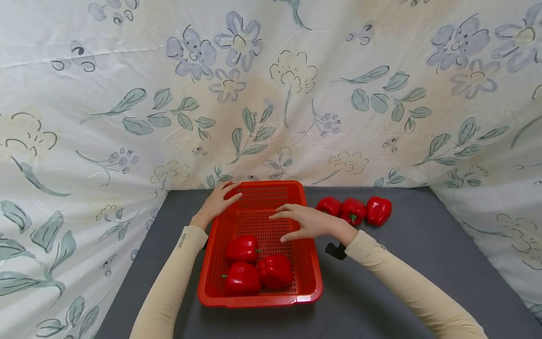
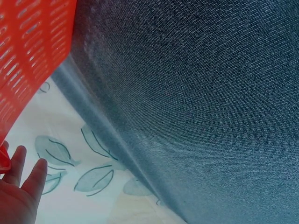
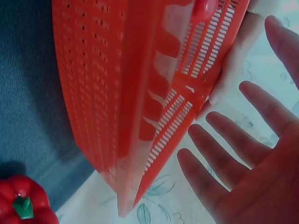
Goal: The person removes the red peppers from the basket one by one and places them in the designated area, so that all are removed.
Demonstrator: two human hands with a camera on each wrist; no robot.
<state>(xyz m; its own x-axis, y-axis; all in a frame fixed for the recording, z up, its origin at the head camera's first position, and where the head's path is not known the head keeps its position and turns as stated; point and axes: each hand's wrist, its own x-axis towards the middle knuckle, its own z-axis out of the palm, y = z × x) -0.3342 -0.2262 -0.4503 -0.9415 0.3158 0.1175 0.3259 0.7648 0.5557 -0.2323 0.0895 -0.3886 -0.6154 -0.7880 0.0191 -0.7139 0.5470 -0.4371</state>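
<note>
A red plastic basket (image 1: pixel 313 282) with slotted walls stands on the dark table. Three red bell peppers lie in its near half: a left one (image 1: pixel 241 249), a front one (image 1: pixel 243 278) and a right one (image 1: pixel 275 271). My left hand (image 1: pixel 217 202) is at the basket's far left rim, thumb and fingers extended; whether it touches the rim is unclear. Over the basket's right side hovers my right hand (image 1: pixel 308 221), its fingers spread and holding nothing. In the right wrist view, its palm (image 3: pixel 266 172) shows beside the basket wall.
Three more red bell peppers sit to the right behind the basket: one (image 1: pixel 329 205) near its wall, a middle one (image 1: pixel 353 211) and an outer one (image 1: pixel 378 210). Grey cloth (image 1: pixel 406 245) covers the table. A flowered curtain (image 1: pixel 271 94) hangs at the back and sides.
</note>
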